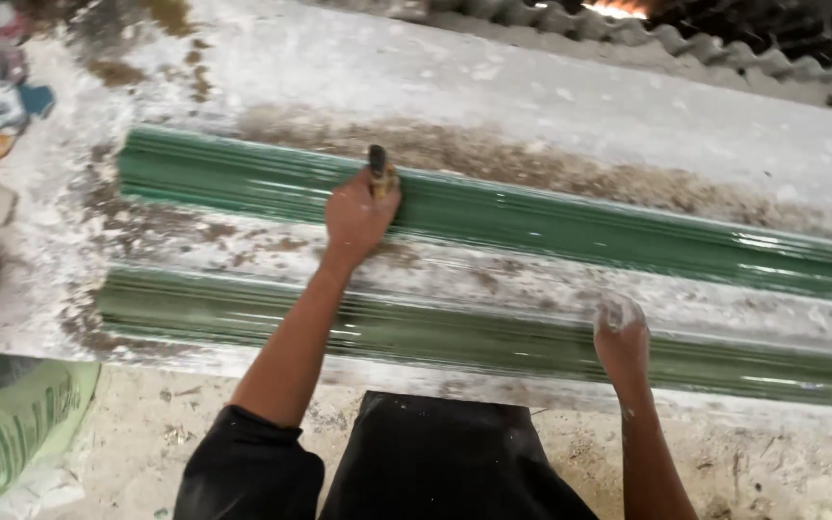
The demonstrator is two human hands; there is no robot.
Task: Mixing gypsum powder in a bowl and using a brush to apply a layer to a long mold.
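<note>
1. Left hand [356,214]: closed around the handle of a paintbrush [377,170], which rests on the far green moulding [532,221].
2. Right hand [620,335]: dusted white, fingers curled, pressed on the near green moulding [435,337]; whether it grips anything cannot be told.
3. Mouldings: two long ribbed strips, glossy green, lying parallel across a white-dusted workbench [532,106], the far one running from the left toward the right edge.
4. Surroundings: a green sack [12,433] sits on the floor at near left; corrugated sheeting [724,53] lies beyond the bench at far right.
</note>
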